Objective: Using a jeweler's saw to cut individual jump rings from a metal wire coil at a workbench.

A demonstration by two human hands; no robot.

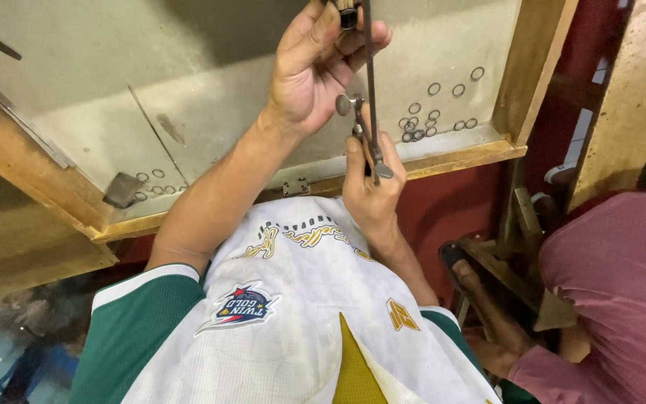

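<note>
Hands are working close together above our workbench (443, 158), and we are gripping a thin metal saw frame (370, 90) between them. Our left hand (312, 67) is clamped around its upper end near the wooden handle, while our right hand (371, 183) is pinching the lower end by the wing screw, seemingly steadying it. Small metal rings (420, 123) are lying scattered on the smooth grey tray surface, kept in by its raised wooden rim.

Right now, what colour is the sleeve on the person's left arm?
The sleeve is dark green with a white band at its cuff, seen in the head view.
</note>
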